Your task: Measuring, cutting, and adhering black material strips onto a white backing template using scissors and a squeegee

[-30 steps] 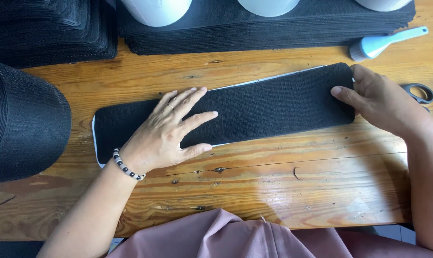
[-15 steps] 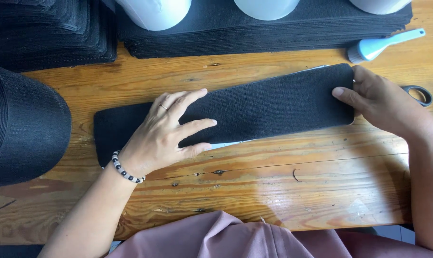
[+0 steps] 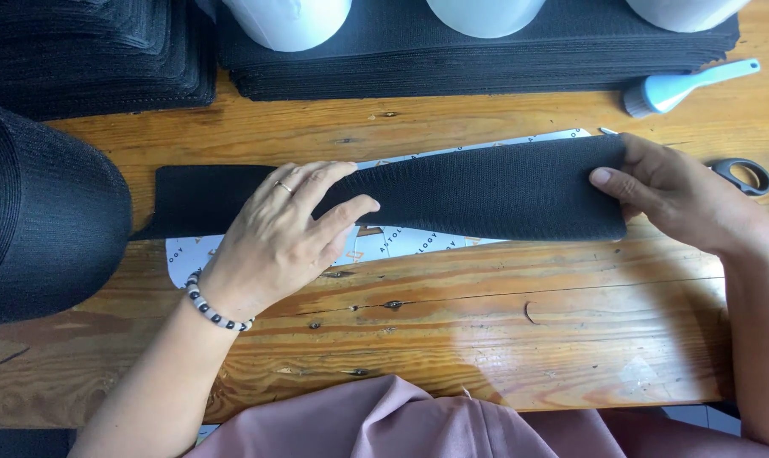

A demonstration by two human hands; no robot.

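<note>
A long black mesh fabric strip [image 3: 486, 191] lies across the wooden table [image 3: 503, 339], running slightly uphill from left to right. Under the strip sits a white printed paper backing [image 3: 401, 243], which peeks out along the strip's near edge and again at its far right corner.

The left hand [image 3: 287, 233] rests flat on the strip left of its middle, fingers spread and pressing down, thumb pointing toward the strip's right end; it wears a ring and a beaded bracelet [image 3: 211, 309] at the wrist. The right hand [image 3: 677, 199] grips the strip's right end, thumb on top and fingers curled behind the edge, clamped on the fabric.

Just right of the strip's right end, partly hidden by the right hand, lie black-handled scissors [image 3: 745, 175]. Beyond the strip's right end, a light blue brush [image 3: 681, 85] rests on the table. Beyond the strip's far edge are stacks of black mesh pieces [image 3: 486, 55] with white rounded forms [image 3: 287, 17] standing on them. Left of the strip's left end sits a large black mesh cap shape [image 3: 37, 220].
</note>
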